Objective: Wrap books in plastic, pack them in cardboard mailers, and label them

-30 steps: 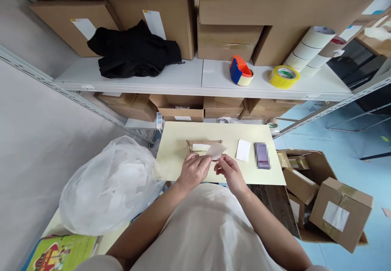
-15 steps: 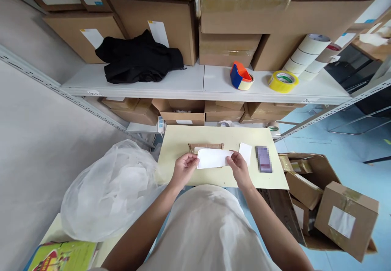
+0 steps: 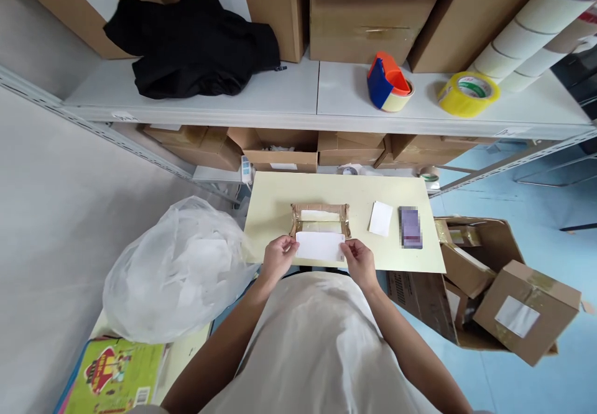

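Note:
A white paper label (image 3: 319,247) is stretched between my two hands, one pinching each end. My left hand (image 3: 278,257) is closed on its left edge. At its right edge my right hand (image 3: 360,262) grips it between thumb and fingers. Just beyond the label lies a small cardboard box (image 3: 345,210) with clear tape on its ends and a pale strip across its top. The label overlaps the near side of this box; whether it touches the box I cannot tell. To the right, a stack of white paper (image 3: 381,218) lies beside a purple, blurred-out rectangular item (image 3: 410,227).
A pale yellow table (image 3: 270,190) carries these things. Left stands a translucent bag (image 3: 177,271) of white scraps. Right is a large open carton (image 3: 494,227) with several boxes. The shelf (image 3: 298,103) ahead holds a black garment (image 3: 200,44), a tape dispenser (image 3: 387,84) and yellow tape (image 3: 469,94).
Both hands have brought the label down and nearer to my body, uncovering more of the small cardboard box behind it. My head view has tilted downward and moved closer to the shelf.

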The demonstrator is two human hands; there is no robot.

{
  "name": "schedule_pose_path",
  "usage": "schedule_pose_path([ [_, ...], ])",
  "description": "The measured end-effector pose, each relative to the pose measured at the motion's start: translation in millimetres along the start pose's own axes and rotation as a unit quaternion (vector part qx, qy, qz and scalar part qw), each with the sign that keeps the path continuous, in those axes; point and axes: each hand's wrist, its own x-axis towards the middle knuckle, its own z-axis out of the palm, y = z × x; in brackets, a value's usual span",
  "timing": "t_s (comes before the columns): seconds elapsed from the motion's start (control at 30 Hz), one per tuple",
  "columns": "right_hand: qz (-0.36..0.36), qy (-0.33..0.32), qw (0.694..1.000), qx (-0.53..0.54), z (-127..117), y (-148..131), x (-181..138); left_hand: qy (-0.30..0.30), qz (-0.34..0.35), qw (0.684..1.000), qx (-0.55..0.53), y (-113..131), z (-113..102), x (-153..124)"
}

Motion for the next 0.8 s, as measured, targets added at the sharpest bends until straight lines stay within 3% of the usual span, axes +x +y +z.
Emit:
schedule_pose_path([
  [0.23, 0.014, -0.02, 0.999, -0.043, 1.5, 3.5, 45.5, -0.044, -0.011, 0.998, 0.035, -4.7, 3.4, 47.5],
  [0.37, 0.029, -0.009, 0.991, -0.134, 4.3, 4.3, 71.6, -0.018, -0.018, 0.997, 0.069, -0.9, 8.4, 70.0],
  [0.8, 0.029, 0.004, 0.941, -0.336, 13.2, -1.8, 93.0, 0.003, -0.017, 0.986, 0.163, -1.2, 20.6, 78.6],
])
